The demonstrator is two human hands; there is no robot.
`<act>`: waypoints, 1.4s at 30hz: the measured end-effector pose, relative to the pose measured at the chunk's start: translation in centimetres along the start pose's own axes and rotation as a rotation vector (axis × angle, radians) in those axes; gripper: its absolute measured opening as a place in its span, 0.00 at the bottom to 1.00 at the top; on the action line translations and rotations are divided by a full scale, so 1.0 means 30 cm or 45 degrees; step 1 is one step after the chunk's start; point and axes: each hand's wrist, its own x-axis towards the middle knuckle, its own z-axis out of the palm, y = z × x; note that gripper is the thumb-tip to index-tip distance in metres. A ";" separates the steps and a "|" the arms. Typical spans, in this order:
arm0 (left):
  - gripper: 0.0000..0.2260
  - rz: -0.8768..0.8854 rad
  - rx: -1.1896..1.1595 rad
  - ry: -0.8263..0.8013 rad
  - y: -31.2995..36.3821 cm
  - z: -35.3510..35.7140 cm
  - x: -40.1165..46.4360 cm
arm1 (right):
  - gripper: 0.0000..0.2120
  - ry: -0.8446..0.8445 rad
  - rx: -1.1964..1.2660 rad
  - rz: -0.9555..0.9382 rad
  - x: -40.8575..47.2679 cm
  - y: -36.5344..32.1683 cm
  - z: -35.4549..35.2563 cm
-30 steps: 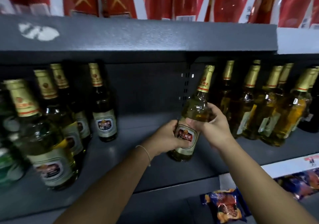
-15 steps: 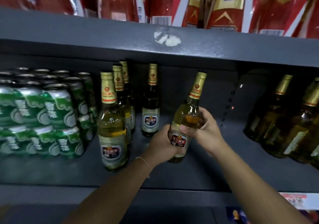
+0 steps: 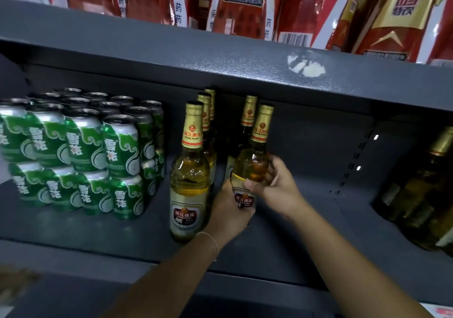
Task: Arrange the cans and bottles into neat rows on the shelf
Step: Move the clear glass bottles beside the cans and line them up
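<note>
Both my hands hold one beer bottle point(image 3: 255, 156) with a gold foil neck and amber beer. My left hand point(image 3: 229, 210) grips its lower body around the label, and my right hand point(image 3: 274, 185) wraps its shoulder from the right. The bottle leans slightly and sits just right of a row of like bottles point(image 3: 190, 183) on the dark grey shelf point(image 3: 306, 232). Another bottle point(image 3: 248, 114) stands right behind the held one. Whether the held bottle's base touches the shelf is hidden by my left hand.
Green cans point(image 3: 81, 156) are stacked two high in rows at the left. More bottles point(image 3: 426, 190) stand at the far right, past the perforated upright point(image 3: 353, 161). Red packages point(image 3: 240, 4) fill the shelf above. Bare shelf lies between my hands and the right bottles.
The held bottle has travelled left from the right bay to just beside the left bottle row. Both hands kept their grip. My view swung left, bringing the green cans into sight.
</note>
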 end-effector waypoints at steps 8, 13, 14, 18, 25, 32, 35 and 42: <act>0.26 -0.044 -0.003 0.073 -0.040 0.007 0.036 | 0.26 -0.032 -0.147 -0.041 0.038 -0.013 0.007; 0.27 -0.065 -0.027 0.091 -0.052 0.002 0.043 | 0.28 -0.033 -0.227 -0.084 0.062 -0.026 0.015; 0.27 -0.065 -0.015 0.089 -0.053 -0.001 0.041 | 0.27 -0.031 -0.232 -0.083 0.066 -0.026 0.018; 0.25 -0.084 0.061 0.082 -0.061 -0.009 0.025 | 0.26 -0.018 -0.227 -0.069 0.074 -0.023 0.029; 0.25 -0.068 0.113 0.088 -0.076 -0.003 0.011 | 0.27 -0.034 -0.229 -0.068 0.076 -0.020 0.029; 0.26 -0.091 0.126 0.111 -0.086 0.006 0.020 | 0.26 -0.040 -0.212 -0.073 0.072 -0.017 0.035; 0.27 -0.098 0.138 0.111 -0.085 0.007 0.020 | 0.27 -0.052 -0.217 -0.082 0.070 -0.019 0.034; 0.27 -0.134 0.167 0.087 -0.069 -0.002 0.017 | 0.22 -0.064 -0.221 -0.076 0.068 -0.020 0.036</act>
